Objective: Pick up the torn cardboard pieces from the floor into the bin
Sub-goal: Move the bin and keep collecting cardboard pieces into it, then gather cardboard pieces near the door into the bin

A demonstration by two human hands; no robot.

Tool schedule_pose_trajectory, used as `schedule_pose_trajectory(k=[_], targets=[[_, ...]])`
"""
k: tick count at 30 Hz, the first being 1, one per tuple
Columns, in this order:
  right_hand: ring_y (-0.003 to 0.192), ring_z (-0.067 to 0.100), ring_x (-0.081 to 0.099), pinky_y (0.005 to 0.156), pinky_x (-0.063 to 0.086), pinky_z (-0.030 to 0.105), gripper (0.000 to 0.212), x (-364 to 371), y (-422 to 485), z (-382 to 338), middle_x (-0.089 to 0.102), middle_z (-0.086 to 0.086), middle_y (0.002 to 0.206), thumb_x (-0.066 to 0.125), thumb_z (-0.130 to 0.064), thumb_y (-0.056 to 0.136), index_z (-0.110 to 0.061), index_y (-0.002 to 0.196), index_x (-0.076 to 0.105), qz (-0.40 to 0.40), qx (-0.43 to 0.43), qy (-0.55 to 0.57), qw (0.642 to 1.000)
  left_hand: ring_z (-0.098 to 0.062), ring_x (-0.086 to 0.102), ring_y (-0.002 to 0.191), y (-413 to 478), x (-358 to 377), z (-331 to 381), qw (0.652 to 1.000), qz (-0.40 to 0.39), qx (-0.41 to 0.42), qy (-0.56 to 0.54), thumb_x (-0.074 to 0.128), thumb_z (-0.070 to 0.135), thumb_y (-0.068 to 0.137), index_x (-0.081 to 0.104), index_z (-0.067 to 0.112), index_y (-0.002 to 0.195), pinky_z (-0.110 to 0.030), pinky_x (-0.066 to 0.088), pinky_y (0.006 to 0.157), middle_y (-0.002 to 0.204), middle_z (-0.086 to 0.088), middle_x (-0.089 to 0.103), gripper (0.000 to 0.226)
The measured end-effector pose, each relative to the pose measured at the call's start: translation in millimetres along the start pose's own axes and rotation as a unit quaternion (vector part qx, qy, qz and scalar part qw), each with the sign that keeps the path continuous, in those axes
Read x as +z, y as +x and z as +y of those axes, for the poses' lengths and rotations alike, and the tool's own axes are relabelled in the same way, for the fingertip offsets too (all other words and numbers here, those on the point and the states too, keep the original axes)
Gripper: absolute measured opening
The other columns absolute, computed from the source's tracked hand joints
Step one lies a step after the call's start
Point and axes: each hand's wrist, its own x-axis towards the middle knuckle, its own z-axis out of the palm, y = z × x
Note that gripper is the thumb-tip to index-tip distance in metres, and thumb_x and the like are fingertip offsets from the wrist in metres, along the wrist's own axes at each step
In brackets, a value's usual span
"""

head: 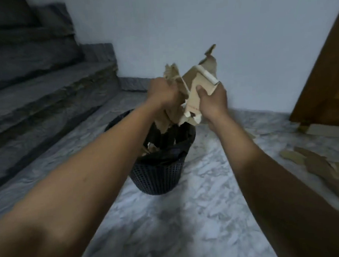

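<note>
Cardboard (pixel 192 91), torn and bunched, is held just above the bin (pixel 157 180). The left hand (pixel 163 93) is clenched round brown strips and the right hand (pixel 212 102) grips a pale folded sheet. A few bits (pixel 152 147) lie inside the bin, so I judge the job partway done. More pieces (pixel 320 165) litter the floor (pixel 170 226) at right and run out of frame. Blur keeps me from counting what the hands hold, and the bin's dark inside hides how full it is.

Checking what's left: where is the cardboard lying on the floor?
Head view, far right: loose cardboard pieces lie on the marble floor, right of the bin, near the wooden door.
</note>
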Motion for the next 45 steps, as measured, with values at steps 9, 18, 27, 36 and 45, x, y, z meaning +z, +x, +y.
schedule_pose_trajectory(k=[9,18,27,36,45], targets=[[0.104,0.029,0.061,0.080,0.051,0.037,0.046,40.4,-41.2,39.9,0.064,0.011,0.106,0.056,-0.056,0.092,-0.012,0.105,0.065,-0.211,-0.079,-0.283,0.932,-0.033,0.061,0.110,-41.8,-33.1,-115.5,0.979,-0.028,-0.161,0.125,0.055,0.086,0.063,0.060,0.014,0.129,-0.037,0.049,0.092,0.131,-0.014,0.060,0.099],[0.078,0.025,0.063,0.066,0.060,0.044,0.021,-2.6,-67.3,58.8,0.059,0.011,0.095,0.048,-0.023,0.102,-0.007,0.114,0.052,-0.277,0.361,-0.004,0.890,-0.045,0.066,0.085,-59.4,-27.2,-169.2,0.951,0.051,-0.303,-0.014,0.062,0.010,0.089,0.057,-0.006,0.103,-0.053,0.060,0.069,0.103,-0.031,0.062,0.022],[0.079,0.021,0.063,0.047,0.059,0.033,0.017,-141.7,34.2,-8.1,0.061,0.011,0.092,0.036,-0.013,0.106,-0.009,0.112,0.052,-0.193,0.314,0.014,0.929,-0.032,0.062,0.072,-16.0,27.4,3.3,0.940,0.048,-0.217,-0.259,0.048,0.007,0.098,0.050,-0.001,0.126,-0.038,0.056,0.041,0.105,-0.016,0.057,0.029],[0.100,0.024,0.064,0.057,0.054,0.038,0.017,-397.2,99.2,4.0,0.064,0.006,0.116,0.051,-0.024,0.103,-0.018,0.118,0.054,0.015,0.250,0.028,0.968,-0.034,0.069,0.081,-42.4,211.8,185.5,0.886,-0.180,-0.105,-0.413,0.050,-0.009,0.094,0.055,0.005,0.119,-0.038,0.060,0.053,0.111,-0.019,0.066,0.029],[0.098,0.021,0.066,0.088,0.056,0.031,0.008,-539.2,99.0,141.4,0.066,-0.001,0.093,0.066,-0.010,0.090,-0.017,0.089,0.063,0.405,0.111,0.190,0.888,-0.041,0.068,0.085,-66.1,410.2,325.5,0.874,-0.201,-0.083,-0.435,0.047,-0.013,0.093,0.037,0.018,0.144,-0.059,0.059,0.064,0.123,-0.015,0.057,0.061]])
